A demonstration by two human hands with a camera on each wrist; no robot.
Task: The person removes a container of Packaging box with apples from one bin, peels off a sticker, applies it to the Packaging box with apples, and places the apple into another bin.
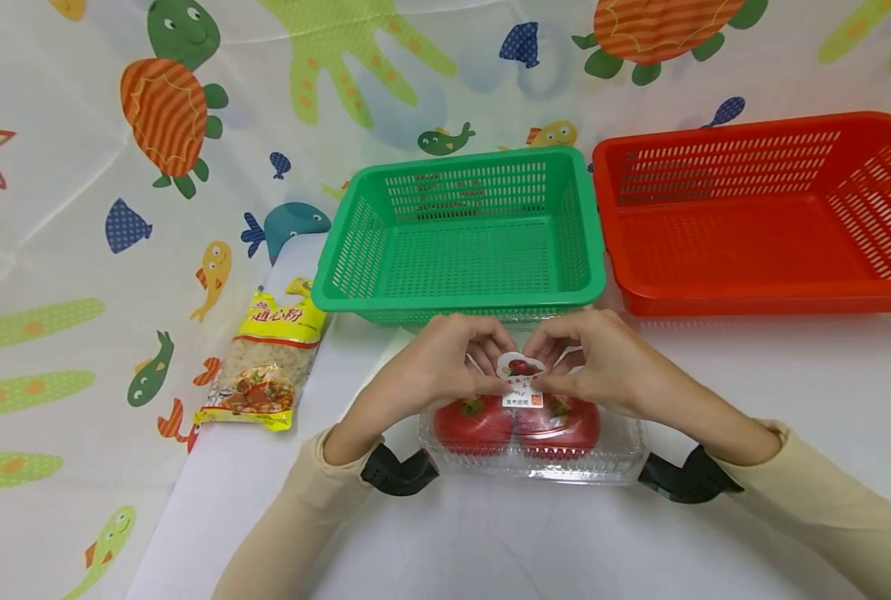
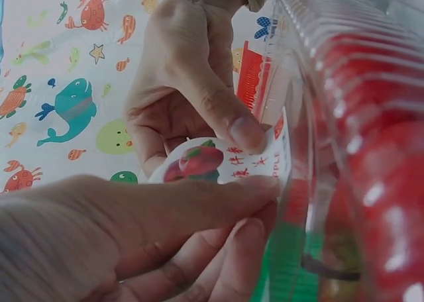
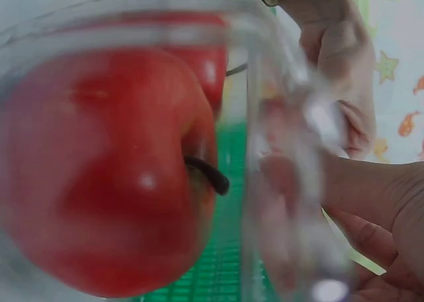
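Note:
A white label with a red apple picture and printed characters lies over the lid of a clear plastic clamshell box. My left hand pinches the label's left edge, thumb on top. From the other side my right hand pinches its right edge. In the left wrist view both thumbs press on the label, whose rounded apple end stands away from the lid. Through the plastic show two red apples, lying side by side; one apple fills much of the right wrist view.
Behind the box stands a green plastic basket, with a red plastic basket to its right. A yellow-topped bag of dry food lies at the left on the white table. A cartoon-printed cloth hangs behind.

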